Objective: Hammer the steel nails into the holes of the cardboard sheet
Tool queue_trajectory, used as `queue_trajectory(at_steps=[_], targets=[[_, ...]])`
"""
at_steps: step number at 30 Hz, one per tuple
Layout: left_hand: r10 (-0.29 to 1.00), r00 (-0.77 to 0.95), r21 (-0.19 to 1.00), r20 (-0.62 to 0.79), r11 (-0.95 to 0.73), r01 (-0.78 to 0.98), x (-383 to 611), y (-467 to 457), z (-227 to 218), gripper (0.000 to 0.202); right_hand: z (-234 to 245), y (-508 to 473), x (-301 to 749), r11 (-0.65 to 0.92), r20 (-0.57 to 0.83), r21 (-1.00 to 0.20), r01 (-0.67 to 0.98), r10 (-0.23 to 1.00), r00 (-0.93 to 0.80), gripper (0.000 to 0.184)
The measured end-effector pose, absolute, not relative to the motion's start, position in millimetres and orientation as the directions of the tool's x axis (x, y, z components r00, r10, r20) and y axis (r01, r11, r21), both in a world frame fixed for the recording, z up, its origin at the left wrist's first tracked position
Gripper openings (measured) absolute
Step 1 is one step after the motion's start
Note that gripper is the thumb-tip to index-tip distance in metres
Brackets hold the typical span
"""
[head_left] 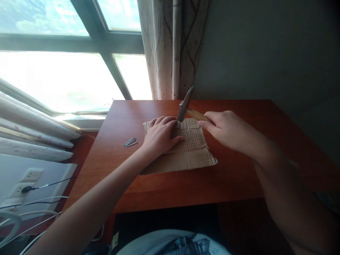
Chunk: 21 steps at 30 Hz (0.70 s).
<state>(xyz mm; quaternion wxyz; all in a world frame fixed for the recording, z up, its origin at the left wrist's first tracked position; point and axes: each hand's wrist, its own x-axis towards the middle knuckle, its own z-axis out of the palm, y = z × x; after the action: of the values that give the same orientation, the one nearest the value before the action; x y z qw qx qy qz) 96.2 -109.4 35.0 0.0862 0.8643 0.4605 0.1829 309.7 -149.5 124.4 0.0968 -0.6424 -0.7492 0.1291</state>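
Note:
My right hand (pixel 225 129) grips the wooden handle of a hammer (pixel 186 106). The hammer's metal head is just above a small nail (pixel 180 124), which stands upright in a board full of small holes (pixel 192 139); whether head and nail touch I cannot tell. That board lies on a sheet of corrugated cardboard (pixel 186 161). Flat on the board's left part rests my left hand (pixel 162 132), its fingers stretched out and thumb apart, close beside the nail. Several loose nails (pixel 130 142) lie on the table to the left of it.
The reddish-brown wooden table (pixel 170 191) stands against a wall, by a bright window (pixel 61 81) with curtains (pixel 162 49). Low on the left are wall sockets (pixel 25 182) with a black plug and several cables (pixel 34 212).

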Motion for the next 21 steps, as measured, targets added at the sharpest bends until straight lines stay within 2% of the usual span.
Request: queue_trajectory(at_steps=[3,8,13,18,21], targets=[[0.833,0.503,0.322,0.229,-0.553,0.769,96.4,-109.4,35.1,0.053,124.4,-148.9,309.2,0.122,-0.008,-0.306,0.944,0.991,-0.131,0.031],[0.829,0.511,0.329,0.225,-0.559,0.762,96.2,-108.9,35.2,0.050,120.3,-149.2,309.4,0.142,-0.104,-0.327,0.934,0.977,-0.185,0.029],[0.830,0.505,0.330,0.236,-0.557,0.762,96.3,-108.9,34.0,0.050,116.9,-150.3,310.2,0.121,-0.064,-0.330,0.936,0.987,-0.150,0.030],[0.837,0.500,0.342,0.223,-0.547,0.764,96.2,-109.3,34.4,0.050,111.8,-150.3,310.0,0.141,-0.109,-0.338,0.930,0.976,-0.188,0.027],[0.832,0.507,0.345,0.225,-0.555,0.757,95.8,-109.2,34.1,0.051,110.3,-152.2,310.4,0.147,-0.075,-0.330,0.933,0.981,-0.181,0.027]])
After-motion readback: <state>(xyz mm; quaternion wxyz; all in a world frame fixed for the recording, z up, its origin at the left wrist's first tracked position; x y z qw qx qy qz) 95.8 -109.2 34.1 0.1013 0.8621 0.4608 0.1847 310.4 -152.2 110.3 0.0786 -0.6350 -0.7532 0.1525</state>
